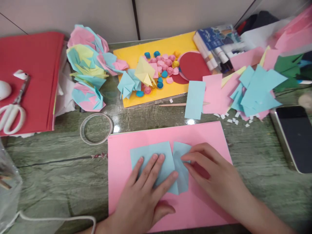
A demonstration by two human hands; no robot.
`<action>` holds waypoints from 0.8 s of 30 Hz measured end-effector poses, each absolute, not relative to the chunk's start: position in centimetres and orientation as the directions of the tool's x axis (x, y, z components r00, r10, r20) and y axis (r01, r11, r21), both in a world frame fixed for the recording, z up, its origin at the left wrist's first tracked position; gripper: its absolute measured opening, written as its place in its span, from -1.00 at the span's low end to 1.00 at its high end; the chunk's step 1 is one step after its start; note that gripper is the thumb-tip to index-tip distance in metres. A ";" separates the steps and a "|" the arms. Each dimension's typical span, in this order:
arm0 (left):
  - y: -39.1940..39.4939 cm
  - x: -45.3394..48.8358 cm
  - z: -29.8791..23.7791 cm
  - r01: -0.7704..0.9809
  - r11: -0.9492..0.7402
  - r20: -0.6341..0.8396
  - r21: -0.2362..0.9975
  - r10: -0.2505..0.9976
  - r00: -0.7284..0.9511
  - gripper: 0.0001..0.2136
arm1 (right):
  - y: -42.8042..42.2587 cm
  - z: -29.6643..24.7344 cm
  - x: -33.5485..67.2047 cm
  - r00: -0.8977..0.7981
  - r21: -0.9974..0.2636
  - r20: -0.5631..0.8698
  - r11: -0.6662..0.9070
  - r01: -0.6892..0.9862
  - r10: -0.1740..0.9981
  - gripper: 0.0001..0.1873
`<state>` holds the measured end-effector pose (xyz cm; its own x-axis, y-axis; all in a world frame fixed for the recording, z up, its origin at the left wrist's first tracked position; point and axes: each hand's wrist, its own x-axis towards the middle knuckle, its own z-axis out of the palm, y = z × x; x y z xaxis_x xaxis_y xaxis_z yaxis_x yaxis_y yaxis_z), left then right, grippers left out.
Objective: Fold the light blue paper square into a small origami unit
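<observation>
A light blue sheet of paper (162, 149) lies on a pink sheet of card (122, 201). My left hand (146, 188) rests flat on the blue sheet, fingers spread and pressing it down. At the sheet's right side is a narrow blue strip (180, 175), with a gap between the two at the top edge. Whether they are still joined lower down I cannot tell. My right hand (207, 172) pinches the strip's right edge between thumb and fingertips, and the strip bends up slightly there.
Behind the card are a tape roll (96, 129), folded paper flowers (87, 65), a yellow sheet (131, 97) with small paper curls, and cut paper pieces (258, 87). White scissors (14, 112) lie on red card (36, 58) at left; a phone (294, 139) lies at right.
</observation>
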<state>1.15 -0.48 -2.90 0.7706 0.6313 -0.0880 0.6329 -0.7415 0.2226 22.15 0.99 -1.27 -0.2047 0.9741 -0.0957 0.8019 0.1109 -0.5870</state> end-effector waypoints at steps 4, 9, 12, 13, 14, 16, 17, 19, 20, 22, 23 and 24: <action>-0.5 1.2 -2.9 0.638 -0.736 -0.083 0.226 0.638 0.766 -0.32 | 0.9 -1.2 22.0 -0.222 -0.574 -0.059 0.149 0.805 0.973 -0.79; -0.6 1.3 -2.8 0.646 -0.734 -0.079 0.210 0.646 0.759 -0.33 | 0.9 -1.2 22.1 -0.214 -0.547 -0.061 0.147 0.824 0.975 -0.79; -0.6 1.4 -2.8 0.646 -0.735 -0.077 0.204 0.646 0.759 -0.33 | 0.9 -1.2 22.3 -0.205 -0.534 -0.066 0.139 0.834 0.976 -0.79; -0.6 1.4 -2.8 0.648 -0.735 -0.076 0.202 0.648 0.758 -0.33 | 0.9 -1.2 22.3 -0.208 -0.533 -0.069 0.140 0.834 0.976 -0.79; -0.6 1.4 -2.7 0.649 -0.734 -0.075 0.200 0.649 0.757 -0.33 | 0.9 -1.2 22.4 -0.210 -0.534 -0.069 0.142 0.833 0.975 -0.79; -0.5 1.4 -2.8 0.654 -0.731 -0.073 0.197 0.654 0.753 -0.33 | 0.9 -1.1 22.5 -0.214 -0.537 -0.071 0.144 0.831 0.974 -0.79; -0.5 1.4 -2.8 0.657 -0.728 -0.076 0.195 0.657 0.750 -0.33 | 0.9 -1.1 22.5 -0.215 -0.538 -0.074 0.143 0.831 0.974 -0.80; -0.5 1.5 -2.8 0.661 -0.726 -0.081 0.192 0.659 0.747 -0.33 | 0.9 -1.1 22.5 -0.217 -0.536 -0.081 0.141 0.833 0.973 -0.81; -0.6 1.5 -2.8 0.662 -0.725 -0.084 0.190 0.659 0.747 -0.33 | 0.9 -1.1 22.5 -0.215 -0.532 -0.085 0.138 0.835 0.973 -0.81; -0.6 1.5 -2.8 0.660 -0.728 -0.086 0.186 0.657 0.749 -0.33 | 0.9 -1.1 22.5 -0.212 -0.528 -0.087 0.136 0.838 0.973 -0.80; -0.6 1.5 -2.8 0.661 -0.727 -0.087 0.185 0.658 0.748 -0.33 | 0.9 -1.1 22.5 -0.212 -0.527 -0.087 0.135 0.839 0.973 -0.80; -0.6 1.6 -2.7 0.662 -0.726 -0.087 0.185 0.659 0.747 -0.33 | 0.9 -1.1 22.5 -0.211 -0.526 -0.087 0.135 0.840 0.974 -0.80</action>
